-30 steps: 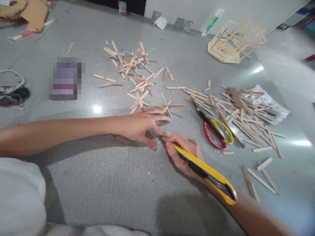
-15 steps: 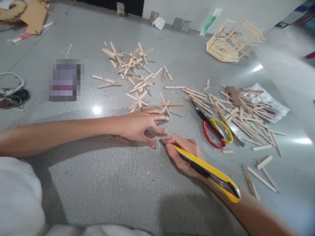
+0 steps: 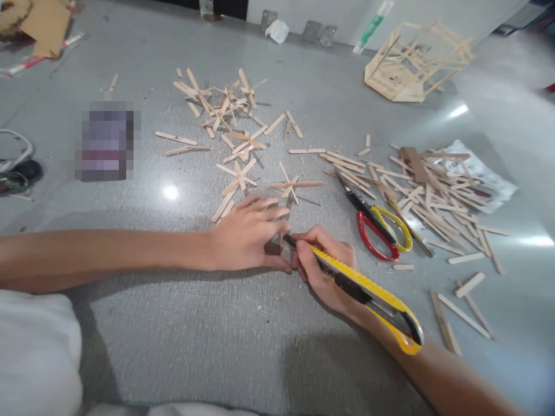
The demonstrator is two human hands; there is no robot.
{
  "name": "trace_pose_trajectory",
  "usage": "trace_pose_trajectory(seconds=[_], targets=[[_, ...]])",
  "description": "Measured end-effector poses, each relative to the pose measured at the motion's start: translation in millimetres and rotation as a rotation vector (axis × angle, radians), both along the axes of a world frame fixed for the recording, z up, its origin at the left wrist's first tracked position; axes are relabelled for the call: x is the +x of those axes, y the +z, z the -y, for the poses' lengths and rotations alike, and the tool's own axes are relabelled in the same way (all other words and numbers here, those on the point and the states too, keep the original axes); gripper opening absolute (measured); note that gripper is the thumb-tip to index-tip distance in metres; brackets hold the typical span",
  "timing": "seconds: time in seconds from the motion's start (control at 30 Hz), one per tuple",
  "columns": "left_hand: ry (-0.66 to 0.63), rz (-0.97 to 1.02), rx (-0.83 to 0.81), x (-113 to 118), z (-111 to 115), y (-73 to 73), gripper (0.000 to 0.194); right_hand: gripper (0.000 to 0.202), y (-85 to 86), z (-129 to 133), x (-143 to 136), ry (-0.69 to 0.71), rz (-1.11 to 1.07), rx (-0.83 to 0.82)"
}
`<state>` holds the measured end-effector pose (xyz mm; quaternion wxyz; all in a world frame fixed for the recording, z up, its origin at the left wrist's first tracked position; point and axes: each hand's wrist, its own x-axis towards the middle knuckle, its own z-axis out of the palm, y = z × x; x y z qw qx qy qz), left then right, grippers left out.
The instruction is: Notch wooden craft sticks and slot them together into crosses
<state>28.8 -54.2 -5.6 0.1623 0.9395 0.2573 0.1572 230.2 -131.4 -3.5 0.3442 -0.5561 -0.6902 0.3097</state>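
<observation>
My right hand [image 3: 327, 257] grips a yellow box cutter [image 3: 364, 289], its handle running back along the wrist and its blade end pointing left. The tip of the cutter is at a short wooden craft stick [image 3: 281, 245]. My left hand [image 3: 251, 234] holds that stick by its ends between thumb and index finger, the other fingers stretched to the right over the table. Just beyond the left fingers lie star-shaped bundles of crossed sticks [image 3: 291, 185]. Two loose sticks [image 3: 223, 207] show beside the back of my left hand.
Scissors with red and yellow handles [image 3: 377, 231] lie right of my hands, before a heap of craft sticks [image 3: 433, 190] and a plastic packet [image 3: 485, 179]. A stick-built frame [image 3: 416, 63] stands at the back right. A pixelated purple object [image 3: 106, 144] lies left.
My left hand has turned and come slightly nearer, and the stick now stands more lengthwise between its fingers. The cutter tip has shifted slightly up to it. The view has moved a little.
</observation>
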Motion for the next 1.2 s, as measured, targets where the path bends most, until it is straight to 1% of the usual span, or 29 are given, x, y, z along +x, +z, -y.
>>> trace_pose_trajectory(seconds=[0.1,0.27,0.47,0.7,0.83,0.97,1.13,1.2], targets=[[0.007,0.005,0.049,0.5,2.1,-1.8,0.066,0.02,1.5,-0.3,-1.8,-0.011,0.029,0.023],[0.01,0.013,0.096,1.1,1.7,-4.0,0.069,0.023,2.3,0.5,-2.0,-0.023,0.043,0.005],[0.004,0.021,0.141,0.6,3.4,-6.0,0.066,0.025,3.1,-0.2,-3.7,-0.039,0.049,0.008],[0.003,0.001,0.158,0.9,3.0,-6.3,0.06,0.027,1.8,0.9,-4.4,-0.056,-0.003,-0.033],[0.001,0.001,0.155,0.8,3.3,-7.1,0.059,0.026,-0.3,1.1,-3.5,-0.061,-0.028,-0.025],[0.001,0.009,0.154,0.4,3.5,-7.1,0.058,0.026,0.7,0.8,-4.1,-0.057,0.011,-0.016],[-0.009,0.001,0.165,1.5,3.2,-6.3,0.06,0.03,5.9,-1.0,-7.2,-0.067,0.068,0.019],[-0.021,-0.004,0.17,0.9,2.6,-5.6,0.056,0.032,7.2,-1.8,-7.3,-0.061,0.1,0.031]])
